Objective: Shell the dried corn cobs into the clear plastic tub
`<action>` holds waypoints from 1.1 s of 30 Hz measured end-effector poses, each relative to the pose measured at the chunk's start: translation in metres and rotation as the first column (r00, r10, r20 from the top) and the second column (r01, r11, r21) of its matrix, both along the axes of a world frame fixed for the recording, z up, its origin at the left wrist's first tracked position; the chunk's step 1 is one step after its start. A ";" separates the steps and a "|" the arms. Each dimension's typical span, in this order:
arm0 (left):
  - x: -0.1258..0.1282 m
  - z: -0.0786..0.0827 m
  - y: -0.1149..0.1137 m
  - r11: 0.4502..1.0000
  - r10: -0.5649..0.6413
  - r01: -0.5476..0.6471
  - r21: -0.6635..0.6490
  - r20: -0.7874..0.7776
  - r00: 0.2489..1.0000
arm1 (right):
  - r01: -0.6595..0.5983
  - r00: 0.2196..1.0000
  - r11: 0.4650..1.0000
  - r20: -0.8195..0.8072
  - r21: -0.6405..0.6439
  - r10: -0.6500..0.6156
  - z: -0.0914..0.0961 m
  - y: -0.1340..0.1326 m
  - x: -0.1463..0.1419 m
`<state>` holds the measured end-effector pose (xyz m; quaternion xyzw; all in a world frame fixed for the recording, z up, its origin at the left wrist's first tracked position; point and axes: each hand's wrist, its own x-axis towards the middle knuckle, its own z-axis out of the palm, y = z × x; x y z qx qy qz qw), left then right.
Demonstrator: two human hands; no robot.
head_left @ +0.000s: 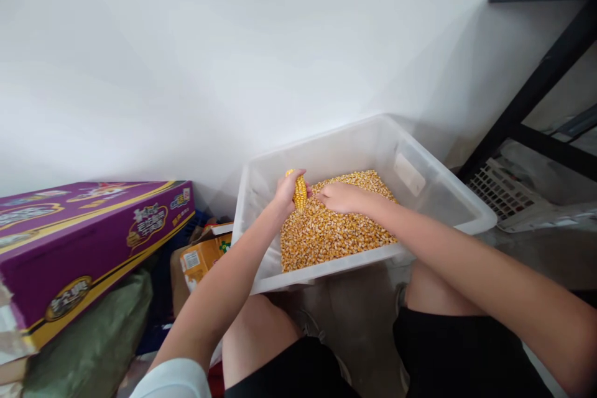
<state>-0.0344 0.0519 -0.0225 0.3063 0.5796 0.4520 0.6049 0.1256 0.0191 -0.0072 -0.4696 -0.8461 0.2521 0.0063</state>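
A corn cob (300,193), still studded with yellow kernels, stands nearly upright just above the grain inside a clear plastic tub (354,149). The left hand (288,191) is wrapped around its lower part, with the fingers closed on it and the tip of the cob showing above them. The right hand (340,198) comes in from the other side, flat and palm down, its fingers extended and reaching the side of the cob without closing around it. The two hands are close together, with only the cob between them.

Loose corn kernels (331,233) fill the bottom of the tub in a thick layer. A pale label (409,174) sits on the inside of the far corner. The tub stands just beyond the person's bare knees and black shorts (466,354), and a white sleeve (172,380) shows at the lower edge of the view.

To the left are a purple cardboard box (88,242), an orange carton (203,256) and a green sack (93,342). To the right, a black metal shelf frame (536,74) stands against a white wall (186,62), with a white plastic crate (506,193) beneath it.
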 end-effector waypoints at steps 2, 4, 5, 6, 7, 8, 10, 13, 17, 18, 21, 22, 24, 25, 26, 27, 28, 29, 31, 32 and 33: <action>0.001 0.000 -0.001 0.998 -0.004 0.007 0.061 -0.036 0.999 | 0.029 0.997 0.997 0.076 0.073 -0.035 0.003 0.000 0.004; 0.004 0.000 -0.003 0.994 -0.033 0.040 0.097 -0.064 0.997 | 0.049 0.997 0.993 0.057 0.109 -0.056 0.007 -0.001 0.007; 0.006 0.000 -0.004 0.993 -0.051 0.058 0.102 -0.068 0.996 | 0.057 0.998 0.992 0.022 0.109 -0.060 0.009 -0.002 0.008; 0.007 0.001 -0.005 0.992 -0.071 0.077 0.099 -0.067 0.995 | 0.063 0.998 0.993 -0.017 0.103 -0.062 0.011 -0.002 0.009; 0.008 0.002 -0.006 0.991 -0.088 0.093 0.093 -0.062 0.994 | 0.064 0.997 0.993 -0.055 0.095 -0.058 0.012 -0.001 0.009; 0.009 0.003 -0.007 0.991 -0.101 0.106 0.086 -0.054 0.993 | 0.061 0.994 0.994 -0.093 0.090 -0.052 0.012 -0.001 0.009; 0.010 0.006 -0.009 0.989 -0.122 0.125 0.082 -0.042 0.992 | 0.048 0.986 0.995 -0.162 0.086 -0.034 0.011 0.001 0.009; 0.011 0.008 -0.010 0.986 -0.131 0.134 0.099 -0.038 0.991 | 0.027 0.975 0.994 -0.222 0.105 -0.003 0.009 0.002 0.008; 0.013 0.008 -0.014 0.983 -0.126 0.133 0.122 -0.069 0.990 | 0.012 0.992 0.984 -0.123 0.180 0.011 0.011 -0.004 0.008; 0.014 0.008 -0.015 0.982 -0.125 0.136 0.130 -0.085 0.988 | 0.006 0.997 0.978 -0.070 0.208 0.009 0.012 -0.007 0.007; 0.019 0.006 -0.020 0.978 -0.094 0.119 0.172 -0.143 0.985 | -0.021 0.997 0.959 0.075 0.284 -0.001 0.017 -0.018 0.003; 0.020 0.005 -0.021 0.977 -0.070 0.098 0.188 -0.155 0.986 | -0.024 0.994 0.953 0.105 0.302 -0.008 0.019 -0.021 0.000; 0.022 0.002 -0.024 0.978 -0.018 0.049 0.201 -0.156 0.988 | -0.021 0.990 0.946 0.140 0.323 -0.025 0.021 -0.027 -0.004; 0.023 0.000 -0.024 0.978 0.000 0.032 0.205 -0.153 0.988 | -0.019 0.988 0.945 0.148 0.328 -0.032 0.021 -0.029 -0.006; 0.023 -0.002 -0.025 0.977 0.005 0.028 0.213 -0.155 0.988 | -0.018 0.987 0.945 0.154 0.327 -0.035 0.021 -0.030 -0.008; 0.023 -0.004 -0.025 0.974 0.000 0.036 0.223 -0.161 0.987 | -0.022 0.987 0.947 0.158 0.320 -0.031 0.020 -0.031 -0.010; 0.023 -0.007 -0.026 0.970 -0.011 0.052 0.236 -0.173 0.985 | -0.027 0.987 0.951 0.161 0.308 -0.024 0.019 -0.032 -0.011; 0.024 -0.009 -0.026 0.966 -0.025 0.072 0.249 -0.186 0.982 | -0.032 0.987 0.955 0.163 0.296 -0.018 0.017 -0.032 -0.012; 0.024 -0.013 -0.025 0.957 -0.051 0.108 0.270 -0.208 0.977 | -0.039 0.987 0.958 0.158 0.283 -0.007 0.014 -0.031 -0.013; 0.024 -0.014 -0.025 0.956 -0.062 0.119 0.269 -0.212 0.975 | -0.038 0.988 0.960 0.152 0.279 -0.005 0.013 -0.029 -0.012; 0.025 -0.014 -0.024 0.957 -0.074 0.129 0.261 -0.210 0.975 | -0.035 0.990 0.961 0.142 0.275 -0.005 0.011 -0.028 -0.012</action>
